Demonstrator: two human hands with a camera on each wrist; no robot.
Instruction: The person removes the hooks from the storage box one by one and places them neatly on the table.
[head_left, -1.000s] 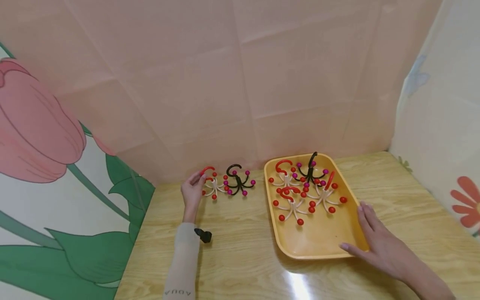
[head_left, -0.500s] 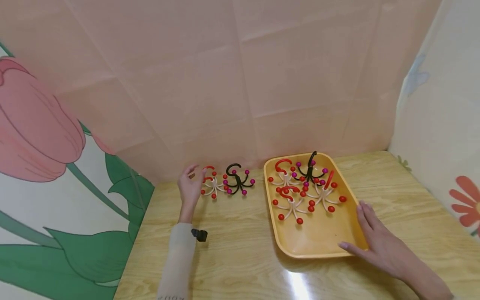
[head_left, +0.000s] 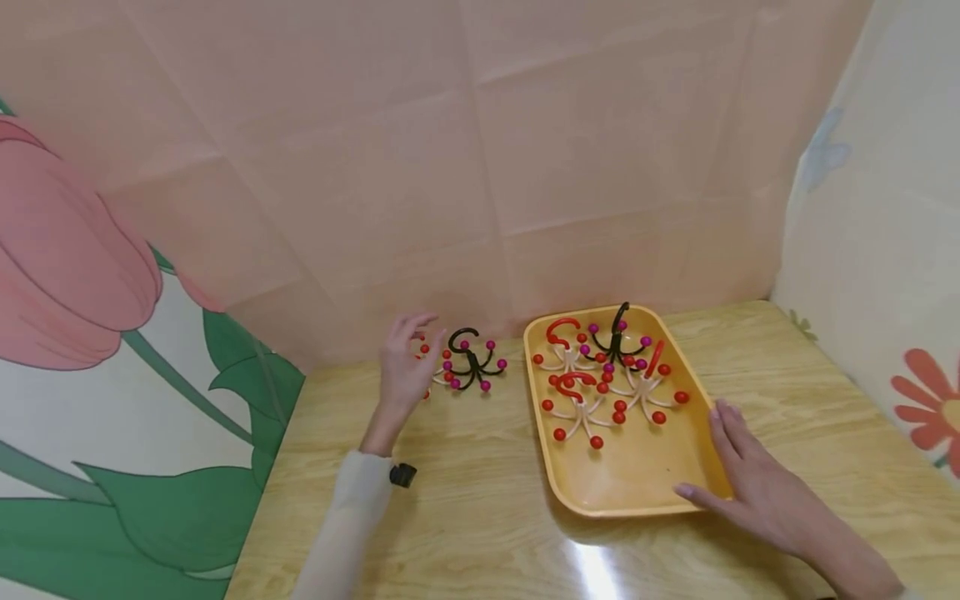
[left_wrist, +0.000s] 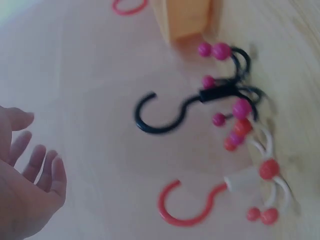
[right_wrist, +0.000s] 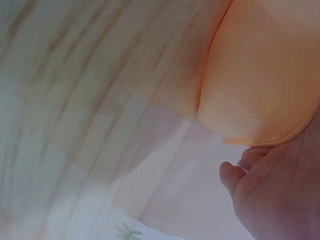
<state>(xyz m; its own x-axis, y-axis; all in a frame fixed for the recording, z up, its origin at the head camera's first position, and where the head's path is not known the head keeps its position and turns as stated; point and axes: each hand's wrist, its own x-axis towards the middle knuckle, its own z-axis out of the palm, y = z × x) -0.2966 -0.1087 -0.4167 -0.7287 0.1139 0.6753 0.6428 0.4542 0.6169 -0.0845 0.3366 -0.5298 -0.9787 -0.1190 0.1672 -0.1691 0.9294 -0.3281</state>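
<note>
My left hand (head_left: 411, 362) is raised beside a white multi-arm hook hanger with a red hook and red ball tips (left_wrist: 245, 182), holding nothing and hiding part of it in the head view. Right of that stands a black hook hanger with magenta balls (head_left: 474, 364). In the left wrist view my left fingers are loosely bent, apart from both hangers. An orange tray (head_left: 630, 492) contains several hangers, among them a black one (head_left: 617, 342) and a white-and-red one (head_left: 581, 412). My right hand (head_left: 765, 492) rests at the tray's right rim, fingers extended, thumb over the near corner.
Everything stands on a wood-grain table (head_left: 465, 517). A pinkish sheet (head_left: 480, 167) hangs directly behind the hangers and tray. Printed panels with a tulip (head_left: 67, 242) and a red flower (head_left: 930, 404) close off the left and right.
My left hand has let go of the left hanger's red hook, drawn back, then moved up and right in front of it. My right hand has stayed at the tray.
</note>
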